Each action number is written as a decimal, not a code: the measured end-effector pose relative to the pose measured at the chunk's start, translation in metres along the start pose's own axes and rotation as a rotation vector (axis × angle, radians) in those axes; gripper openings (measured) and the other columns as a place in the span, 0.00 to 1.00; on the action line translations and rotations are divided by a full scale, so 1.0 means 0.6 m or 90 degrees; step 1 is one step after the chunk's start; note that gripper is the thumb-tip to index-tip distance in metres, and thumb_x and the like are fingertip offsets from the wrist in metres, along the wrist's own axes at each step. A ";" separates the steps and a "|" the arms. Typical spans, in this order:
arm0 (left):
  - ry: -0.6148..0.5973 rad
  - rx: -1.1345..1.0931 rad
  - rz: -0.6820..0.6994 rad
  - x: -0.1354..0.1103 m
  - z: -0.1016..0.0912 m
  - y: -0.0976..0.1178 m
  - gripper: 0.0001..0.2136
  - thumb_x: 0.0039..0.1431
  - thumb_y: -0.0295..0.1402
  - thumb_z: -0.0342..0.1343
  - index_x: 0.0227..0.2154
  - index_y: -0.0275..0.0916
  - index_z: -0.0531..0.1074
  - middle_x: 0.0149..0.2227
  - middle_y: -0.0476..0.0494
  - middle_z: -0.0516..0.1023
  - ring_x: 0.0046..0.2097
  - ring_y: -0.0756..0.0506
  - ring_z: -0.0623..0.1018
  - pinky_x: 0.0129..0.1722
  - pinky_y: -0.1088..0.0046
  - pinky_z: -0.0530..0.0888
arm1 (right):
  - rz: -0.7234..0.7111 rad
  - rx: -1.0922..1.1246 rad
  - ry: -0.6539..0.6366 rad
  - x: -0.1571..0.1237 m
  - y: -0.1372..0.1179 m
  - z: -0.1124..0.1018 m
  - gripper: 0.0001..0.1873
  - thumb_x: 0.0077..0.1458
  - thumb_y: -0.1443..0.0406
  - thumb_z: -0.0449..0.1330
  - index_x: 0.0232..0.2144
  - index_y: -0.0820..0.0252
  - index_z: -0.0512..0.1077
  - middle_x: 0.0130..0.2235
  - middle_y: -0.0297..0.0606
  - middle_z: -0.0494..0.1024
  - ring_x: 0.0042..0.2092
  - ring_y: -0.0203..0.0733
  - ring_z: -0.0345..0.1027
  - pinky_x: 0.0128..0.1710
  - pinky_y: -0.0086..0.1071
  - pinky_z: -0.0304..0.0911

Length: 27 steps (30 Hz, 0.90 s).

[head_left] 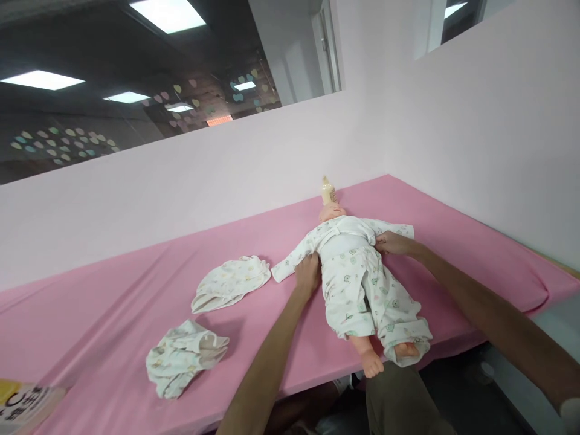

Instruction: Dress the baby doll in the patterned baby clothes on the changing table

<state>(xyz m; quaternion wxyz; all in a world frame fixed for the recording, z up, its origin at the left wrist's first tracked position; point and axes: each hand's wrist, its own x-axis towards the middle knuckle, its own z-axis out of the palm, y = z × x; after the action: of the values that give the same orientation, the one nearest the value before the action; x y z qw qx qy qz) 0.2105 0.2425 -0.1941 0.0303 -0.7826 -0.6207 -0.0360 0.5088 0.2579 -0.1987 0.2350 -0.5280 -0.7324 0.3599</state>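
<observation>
A baby doll [343,243] lies on its back on the pink-covered table, head toward the wall, legs over the near edge. It wears a white printed shirt [301,248], raised above the belly, and matching pants [348,290], with bare feet showing below. My left hand [308,273] is closed against the doll's side, by the waist under the sleeve; its fingertips are hidden. On the other side, my right hand [392,243] pinches cloth at the lower edge of the shirt, close to the waistband.
A printed cloth garment [231,282] lies flat left of the doll. Nearer the front edge is a crumpled garment [185,357]. A small bottle [328,192] stands behind the doll's head. At the lower left lies a labelled container [27,406]. White walls [480,139] bound the table [113,272].
</observation>
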 end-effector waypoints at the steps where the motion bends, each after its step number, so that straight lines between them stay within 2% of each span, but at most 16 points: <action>1: 0.000 0.007 -0.007 0.001 0.000 0.001 0.07 0.61 0.27 0.43 0.39 0.38 0.65 0.39 0.35 0.74 0.38 0.39 0.75 0.32 0.67 0.64 | -0.020 -0.065 0.035 0.003 0.002 0.004 0.10 0.49 0.63 0.52 0.19 0.59 0.63 0.22 0.32 0.66 0.27 0.36 0.59 0.27 0.29 0.51; 5: 0.023 0.008 -0.029 0.008 0.004 0.004 0.10 0.61 0.27 0.42 0.42 0.36 0.65 0.40 0.34 0.75 0.39 0.38 0.76 0.33 0.66 0.66 | -0.006 -0.321 0.146 0.014 -0.001 0.023 0.11 0.54 0.64 0.50 0.21 0.60 0.65 0.26 0.37 0.72 0.30 0.39 0.63 0.28 0.30 0.49; 8: 0.059 0.006 -0.023 0.014 0.010 0.005 0.11 0.61 0.25 0.42 0.42 0.35 0.66 0.41 0.33 0.75 0.40 0.38 0.75 0.35 0.66 0.68 | 0.026 -0.383 0.170 0.013 -0.011 0.038 0.11 0.55 0.66 0.50 0.25 0.60 0.69 0.30 0.42 0.74 0.33 0.43 0.65 0.30 0.32 0.50; 11: 0.136 0.020 -0.014 0.020 0.015 0.004 0.12 0.60 0.23 0.41 0.41 0.35 0.69 0.43 0.33 0.73 0.45 0.38 0.73 0.41 0.64 0.68 | 0.013 -0.416 0.184 0.008 -0.021 0.047 0.12 0.56 0.67 0.49 0.29 0.62 0.72 0.37 0.48 0.75 0.40 0.48 0.65 0.36 0.35 0.53; 14: 0.225 -0.005 -0.050 0.030 0.018 -0.004 0.13 0.59 0.25 0.44 0.45 0.33 0.68 0.49 0.30 0.69 0.51 0.36 0.69 0.48 0.60 0.66 | -0.044 -0.472 0.254 0.005 -0.022 0.047 0.15 0.58 0.64 0.49 0.34 0.62 0.75 0.49 0.53 0.71 0.51 0.56 0.59 0.47 0.45 0.53; 16: 0.252 -0.060 -0.065 0.038 0.017 -0.011 0.21 0.57 0.28 0.48 0.54 0.34 0.62 0.55 0.29 0.64 0.56 0.34 0.65 0.53 0.56 0.63 | -0.081 -0.485 0.295 0.007 -0.016 0.042 0.15 0.58 0.63 0.49 0.34 0.61 0.76 0.59 0.51 0.63 0.59 0.61 0.50 0.53 0.52 0.49; 19: 0.200 -0.146 -0.059 0.052 0.011 -0.022 0.37 0.54 0.33 0.52 0.64 0.33 0.45 0.61 0.27 0.58 0.63 0.34 0.58 0.59 0.54 0.56 | -0.088 -0.458 0.278 0.019 -0.002 0.030 0.13 0.55 0.63 0.52 0.28 0.60 0.76 0.67 0.43 0.51 0.66 0.65 0.36 0.58 0.59 0.40; 21: 0.139 -0.179 -0.050 0.061 0.006 -0.029 0.40 0.53 0.37 0.53 0.65 0.31 0.40 0.61 0.25 0.59 0.63 0.33 0.58 0.60 0.53 0.54 | -0.080 -0.429 0.241 0.030 0.008 0.022 0.13 0.54 0.61 0.53 0.27 0.60 0.75 0.68 0.41 0.47 0.67 0.67 0.34 0.60 0.60 0.37; 24: 0.101 -0.175 -0.039 0.071 0.002 -0.035 0.37 0.54 0.41 0.53 0.64 0.33 0.47 0.59 0.27 0.63 0.60 0.32 0.63 0.58 0.52 0.56 | -0.093 -0.400 0.196 0.046 0.019 0.013 0.16 0.54 0.59 0.52 0.33 0.60 0.77 0.67 0.44 0.49 0.64 0.67 0.43 0.58 0.60 0.41; 27: 0.124 -0.140 -0.047 0.079 0.005 -0.034 0.27 0.57 0.41 0.50 0.57 0.35 0.58 0.54 0.30 0.68 0.55 0.33 0.67 0.53 0.55 0.61 | -0.111 -0.412 0.201 0.055 0.021 0.011 0.19 0.54 0.59 0.51 0.40 0.59 0.77 0.63 0.47 0.58 0.58 0.62 0.55 0.54 0.55 0.50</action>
<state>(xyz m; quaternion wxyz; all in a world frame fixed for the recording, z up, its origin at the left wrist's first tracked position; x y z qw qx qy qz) 0.2012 0.2931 -0.1927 0.0032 -0.7505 -0.6357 -0.1806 0.5008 0.2895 -0.2136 0.1960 -0.5597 -0.8052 0.0025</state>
